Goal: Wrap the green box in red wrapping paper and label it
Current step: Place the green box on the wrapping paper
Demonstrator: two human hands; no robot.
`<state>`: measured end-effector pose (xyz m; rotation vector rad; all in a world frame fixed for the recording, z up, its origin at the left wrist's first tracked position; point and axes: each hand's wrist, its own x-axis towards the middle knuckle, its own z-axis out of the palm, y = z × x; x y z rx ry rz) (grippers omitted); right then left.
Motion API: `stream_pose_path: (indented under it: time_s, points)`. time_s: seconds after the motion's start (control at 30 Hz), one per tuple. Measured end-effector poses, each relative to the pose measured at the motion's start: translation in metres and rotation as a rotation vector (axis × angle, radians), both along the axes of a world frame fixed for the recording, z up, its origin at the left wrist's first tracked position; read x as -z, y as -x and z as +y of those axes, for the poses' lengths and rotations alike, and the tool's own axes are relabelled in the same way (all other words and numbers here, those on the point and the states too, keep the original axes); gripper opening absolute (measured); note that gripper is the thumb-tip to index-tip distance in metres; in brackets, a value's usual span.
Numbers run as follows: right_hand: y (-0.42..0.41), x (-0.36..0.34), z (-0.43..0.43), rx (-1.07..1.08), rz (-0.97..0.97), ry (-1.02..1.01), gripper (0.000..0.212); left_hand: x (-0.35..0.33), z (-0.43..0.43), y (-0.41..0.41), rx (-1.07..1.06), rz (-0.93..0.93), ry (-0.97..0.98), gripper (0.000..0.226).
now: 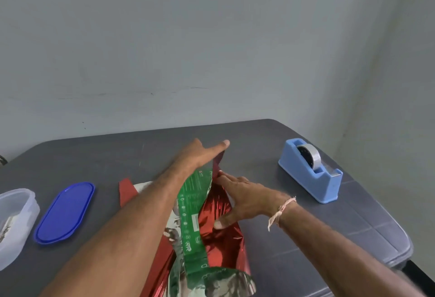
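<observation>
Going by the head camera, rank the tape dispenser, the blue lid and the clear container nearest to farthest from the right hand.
1. tape dispenser, right side, by the right hand
2. blue lid, left side
3. clear container, far left edge

tape dispenser point(310, 171) blocks right, blue lid point(64, 212) left, bare table point(141, 153) beyond

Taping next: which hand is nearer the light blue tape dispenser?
Right. The right hand rests on red wrapping paper left of the tape dispenser; the left hand is farther left.
</observation>
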<state>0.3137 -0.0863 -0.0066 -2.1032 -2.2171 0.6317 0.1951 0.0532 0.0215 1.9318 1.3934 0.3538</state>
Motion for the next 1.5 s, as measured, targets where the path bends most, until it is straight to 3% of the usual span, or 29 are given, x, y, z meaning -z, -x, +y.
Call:
stream_pose_path:
  time_s: [0.07,0.17,0.27,0.33,0.47,0.6,0.67,0.8,0.93,1.17,1.33,1.5]
  points:
    - [-0.003,0.002,0.004,-0.005,-0.003,0.009,0.121,0.002,0.009,-0.012,0.009,0.058,0.006,0.112]
    - [-0.005,0.002,0.007,-0.019,-0.003,0.020,0.122,0.008,0.019,-0.019,0.067,0.057,0.019,0.033]
    - [-0.007,0.003,0.009,-0.018,0.027,0.038,0.124,0.011,0.032,-0.015,0.058,0.031,0.073,0.007]
    - [-0.007,0.005,0.009,-0.023,0.032,0.049,0.127,0.011,0.039,-0.007,0.000,-0.042,0.165,0.016]
    - [-0.008,0.008,0.009,-0.036,0.036,0.047,0.131,0.015,0.043,0.008,-0.043,-0.108,0.186,0.009]
    - [-0.008,0.004,0.010,-0.048,0.017,0.063,0.132,0.009,0.034,0.005,0.112,-0.125,0.220,0.074]
    - [-0.006,0.001,0.012,-0.056,0.001,0.068,0.130,0.006,0.030,-0.003,0.208,-0.033,0.210,0.084]
    - [-0.005,0.000,0.011,-0.053,-0.013,0.058,0.129,0.014,0.034,-0.020,0.273,0.183,0.009,0.047]
    - [-0.006,0.003,0.010,-0.060,-0.001,0.057,0.130,0.018,0.043,-0.021,0.143,0.171,-0.005,0.016]
    - [-0.007,0.001,0.009,-0.060,0.024,0.062,0.133,0.029,0.061,-0.007,-0.121,-0.174,0.261,0.023]
    - [-0.007,0.001,0.011,-0.072,0.018,0.076,0.136,0.029,0.063,-0.007,0.005,-0.097,0.272,0.040]
    - [-0.007,0.001,0.012,-0.073,0.005,0.077,0.134,0.026,0.068,-0.020,0.109,-0.005,0.176,0.030]
